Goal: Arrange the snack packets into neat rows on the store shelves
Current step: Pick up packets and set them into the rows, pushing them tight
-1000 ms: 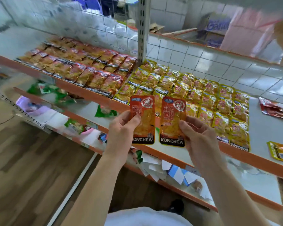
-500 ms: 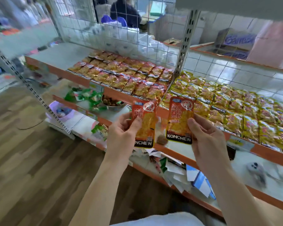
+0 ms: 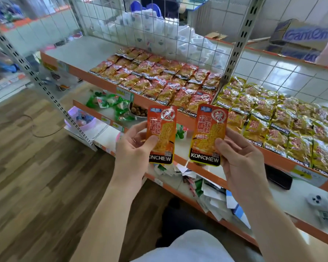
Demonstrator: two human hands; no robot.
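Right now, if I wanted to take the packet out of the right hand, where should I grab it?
Probably pinch the packet by its free top edge, coming from above. It is flat and held roughly upright, printed face toward the camera. The right hand pinches its lower right edge with the thumb on the front, so the top and the left edge are clear of fingers.
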